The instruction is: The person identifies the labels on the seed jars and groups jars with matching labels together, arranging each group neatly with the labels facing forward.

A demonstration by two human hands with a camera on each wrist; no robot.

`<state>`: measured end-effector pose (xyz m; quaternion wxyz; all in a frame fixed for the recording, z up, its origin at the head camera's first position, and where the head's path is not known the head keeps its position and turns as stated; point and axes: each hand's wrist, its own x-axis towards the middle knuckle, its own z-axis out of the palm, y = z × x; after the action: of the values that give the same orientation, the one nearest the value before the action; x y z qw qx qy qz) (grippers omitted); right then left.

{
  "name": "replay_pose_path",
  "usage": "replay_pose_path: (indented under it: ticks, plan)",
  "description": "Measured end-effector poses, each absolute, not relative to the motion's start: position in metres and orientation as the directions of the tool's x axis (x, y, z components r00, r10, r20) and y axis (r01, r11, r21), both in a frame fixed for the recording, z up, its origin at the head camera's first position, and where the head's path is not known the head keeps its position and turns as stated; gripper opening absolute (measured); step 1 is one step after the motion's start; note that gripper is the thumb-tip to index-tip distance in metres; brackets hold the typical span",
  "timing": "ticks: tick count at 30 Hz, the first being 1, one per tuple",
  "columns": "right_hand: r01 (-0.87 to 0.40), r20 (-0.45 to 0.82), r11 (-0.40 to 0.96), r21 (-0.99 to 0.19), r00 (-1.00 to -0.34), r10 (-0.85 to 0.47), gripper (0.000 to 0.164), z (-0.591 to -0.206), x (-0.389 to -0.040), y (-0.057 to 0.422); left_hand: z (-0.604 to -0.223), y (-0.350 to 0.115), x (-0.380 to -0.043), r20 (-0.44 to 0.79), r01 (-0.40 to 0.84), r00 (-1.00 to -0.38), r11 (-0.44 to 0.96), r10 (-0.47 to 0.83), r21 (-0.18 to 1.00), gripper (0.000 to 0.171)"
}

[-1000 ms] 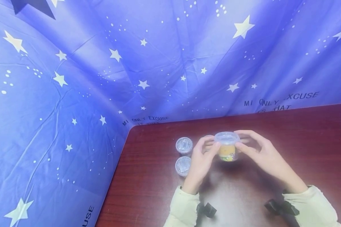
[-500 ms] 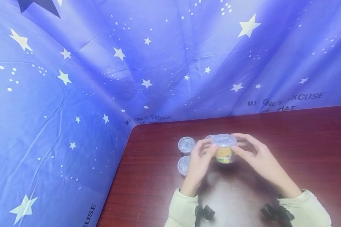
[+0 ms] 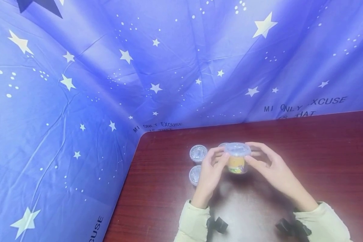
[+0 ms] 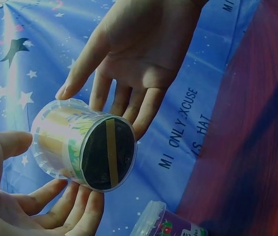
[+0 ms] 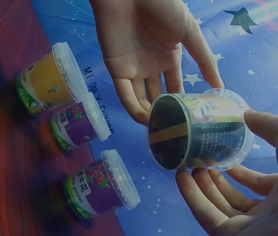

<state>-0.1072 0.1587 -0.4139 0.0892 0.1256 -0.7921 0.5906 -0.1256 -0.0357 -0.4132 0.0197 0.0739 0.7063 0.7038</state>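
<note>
Both hands hold a clear plastic cup [image 3: 237, 164] with a yellow label and a clear lid [image 3: 237, 148], raised above the table. My left hand [image 3: 212, 171] grips its left side, thumb near the lid's rim. On the opposite side my right hand [image 3: 267, 166] grips it, thumb in front and fingers behind. In the left wrist view the cup [image 4: 65, 137] shows a dark bottom crossed by a yellowish strip. Dense small print shows on the back of the cup [image 5: 215, 140] in the right wrist view.
Two lidded cups [image 3: 198, 153] stand left of the hands; the nearer one is partly covered by the left hand. Another lid [image 3: 223, 145] shows behind the held cup. In the right wrist view, a yellow-labelled cup [image 5: 47, 83] stands near two purple-labelled cups [image 5: 99, 184]. A starry blue cloth [image 3: 169, 67] borders the red-brown table [image 3: 157, 188].
The held cup and both hands have shifted slightly left over the table, and the lid behind them shows more. The head view has turned a little. The grip looks the same.
</note>
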Motion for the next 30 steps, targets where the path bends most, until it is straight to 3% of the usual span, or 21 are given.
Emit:
replay_pose_path:
  ticks: [13, 30]
  plan:
    - [-0.317, 0.309, 0.265, -0.911, -0.948, -0.074, 0.041, -0.4138, -0.1066, 0.1545, -0.4126, -0.0339, -0.1261, 0.070, 0.074, -0.985, 0.016, 0.158, 0.997, 0.046]
    - [-0.336, 0.327, 0.281, -0.899, -0.942, -0.081, 0.040, -0.4156, -0.1083, 0.1549, -0.4152, -0.0357, -0.1274, 0.081, 0.075, -0.979, -0.038, 0.187, 0.996, 0.043]
